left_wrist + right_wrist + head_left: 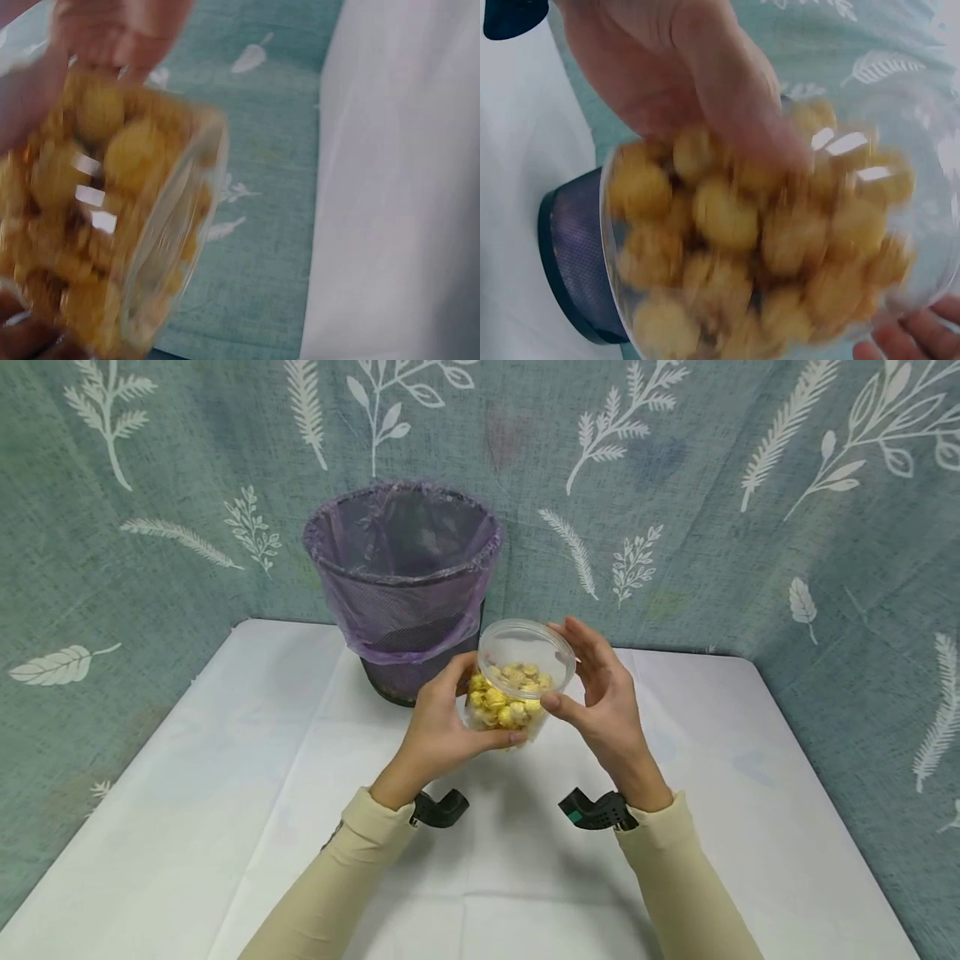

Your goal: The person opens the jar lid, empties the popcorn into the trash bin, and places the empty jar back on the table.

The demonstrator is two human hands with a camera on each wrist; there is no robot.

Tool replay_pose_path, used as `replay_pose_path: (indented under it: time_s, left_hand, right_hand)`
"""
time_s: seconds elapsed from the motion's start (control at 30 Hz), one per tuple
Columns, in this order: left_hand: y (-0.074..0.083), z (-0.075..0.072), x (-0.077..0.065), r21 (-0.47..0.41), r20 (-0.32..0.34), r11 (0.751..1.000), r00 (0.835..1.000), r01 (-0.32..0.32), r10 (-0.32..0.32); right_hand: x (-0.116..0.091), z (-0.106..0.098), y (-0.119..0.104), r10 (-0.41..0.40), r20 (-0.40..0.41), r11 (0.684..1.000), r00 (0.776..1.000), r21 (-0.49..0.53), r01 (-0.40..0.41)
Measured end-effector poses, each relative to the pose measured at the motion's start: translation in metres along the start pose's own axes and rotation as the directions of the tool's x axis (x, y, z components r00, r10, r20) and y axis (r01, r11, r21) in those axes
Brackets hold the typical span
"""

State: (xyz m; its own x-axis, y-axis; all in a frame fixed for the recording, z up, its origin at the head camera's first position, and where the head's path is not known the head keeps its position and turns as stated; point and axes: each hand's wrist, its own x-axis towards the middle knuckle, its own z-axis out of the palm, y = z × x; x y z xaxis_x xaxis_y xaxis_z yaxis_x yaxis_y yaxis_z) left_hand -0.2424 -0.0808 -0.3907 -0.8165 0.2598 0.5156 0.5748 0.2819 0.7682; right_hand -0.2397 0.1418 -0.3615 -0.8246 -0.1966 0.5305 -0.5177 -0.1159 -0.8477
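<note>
A clear plastic jar (pixel 498 703) of yellow popcorn (pixel 135 154) is held above the table, its round top tilted toward me. My left hand (pixel 442 714) grips the jar's body from the left, thumb across the near side; in the right wrist view that left hand (pixel 727 82) lies over the popcorn-filled wall. At the right side of the top rim, my right hand (pixel 600 702) holds on with the thumb near and the fingers beyond. Whether the clear disc at the top is a separate lid is hard to tell. Both wrist views are blurred.
Behind and left of the jar stands a mesh bin (pixel 405 602) lined with a purple bag. White cloth covers the table (pixel 315 802). A green leaf-patterned curtain (pixel 675 543) hangs around the back and sides. Each wrist wears a dark camera mount (pixel 441 810).
</note>
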Motion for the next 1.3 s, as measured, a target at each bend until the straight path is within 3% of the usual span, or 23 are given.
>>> replay_pose_path:
  time_s: [0.1, 0.2, 0.37, 0.53, 0.7, 0.87, 1.1, 1.2, 1.3]
  left_hand:
    - [0.0, 0.006, -0.002, 0.09, -0.081, 0.996, 0.997, 0.014, -0.007]
    - [0.001, 0.01, -0.004, 0.16, -0.112, 0.987, 0.994, 0.032, -0.014]
    - [0.001, 0.012, -0.005, 0.194, -0.11, 0.98, 0.994, 0.044, -0.022]
    - [0.002, 0.01, -0.005, 0.172, -0.096, 0.985, 0.995, 0.026, -0.009]
    - [0.001, 0.007, -0.003, 0.115, -0.047, 0.993, 0.999, -0.006, 0.011]
    - [0.002, 0.0, 0.0, 0.01, 0.057, 1.0, 0.998, -0.025, 0.024]
    - [0.005, -0.01, 0.001, -0.136, 0.223, 0.991, 0.974, -0.003, 0.034]
    - [0.006, -0.013, 0.001, -0.158, 0.246, 0.987, 0.969, 0.008, 0.032]
    - [0.006, -0.012, 0.001, -0.135, 0.216, 0.991, 0.976, 0.004, 0.025]
  right_hand:
    - [-0.001, 0.006, 0.001, 0.013, -0.049, 0.996, 0.999, -0.086, -0.017]
    - [-0.001, 0.013, 0.001, 0.025, -0.078, 0.988, 0.997, -0.152, -0.037]
    - [-0.001, 0.018, -0.001, -0.004, -0.115, 0.982, 0.993, -0.186, -0.017]
    - [-0.001, 0.016, 0.0, -0.063, -0.093, 0.985, 0.994, -0.168, 0.046]
    - [-0.001, 0.009, 0.001, -0.073, -0.061, 0.992, 0.995, -0.112, 0.066]
    - [-0.001, 0.002, 0.0, -0.059, -0.004, 0.998, 0.998, 0.011, 0.059]
    - [-0.003, -0.012, -0.005, -0.02, 0.142, 0.989, 0.99, 0.147, -0.001]
    - [-0.003, -0.016, -0.007, -0.016, 0.196, 0.982, 0.981, 0.188, -0.022]
    - [-0.001, -0.015, -0.007, -0.029, 0.193, 0.983, 0.981, 0.185, -0.007]
